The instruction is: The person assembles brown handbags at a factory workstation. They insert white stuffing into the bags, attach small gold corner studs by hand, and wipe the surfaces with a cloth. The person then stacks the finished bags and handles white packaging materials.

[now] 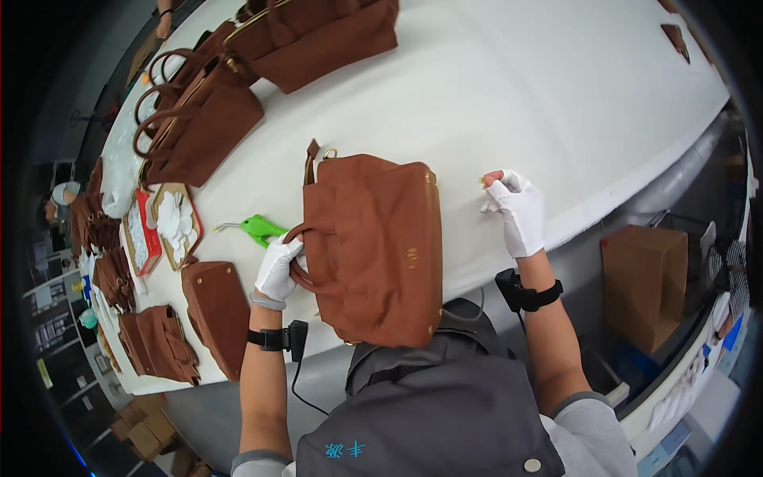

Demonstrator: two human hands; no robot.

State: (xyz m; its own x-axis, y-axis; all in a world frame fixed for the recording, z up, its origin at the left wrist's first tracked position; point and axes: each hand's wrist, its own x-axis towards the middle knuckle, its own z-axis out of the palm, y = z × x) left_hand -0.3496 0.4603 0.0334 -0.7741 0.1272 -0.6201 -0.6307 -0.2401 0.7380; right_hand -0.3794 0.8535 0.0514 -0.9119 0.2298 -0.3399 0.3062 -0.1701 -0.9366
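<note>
A brown handbag (369,246) lies on its side at the table's near edge, its base with gold-coloured metal feet toward the right. My left hand (278,270), in a white glove, is closed around the bag's handles (300,258). To the right of the bag, my right hand (517,211) is raised apart from it, also gloved, with bare fingertips showing. Its thumb and fingers are pinched together on something tiny and yellowish that I cannot make out. A green air blow gun (261,229) with a thin nozzle rests just beyond my left hand.
More brown handbags (203,119) stand at the far left, with another bag (216,314) nearer. A red box (143,230) and a tray of white pieces (176,222) sit on the white table (509,87). A cardboard box (644,282) is off the right edge. A person (60,199) is at the left.
</note>
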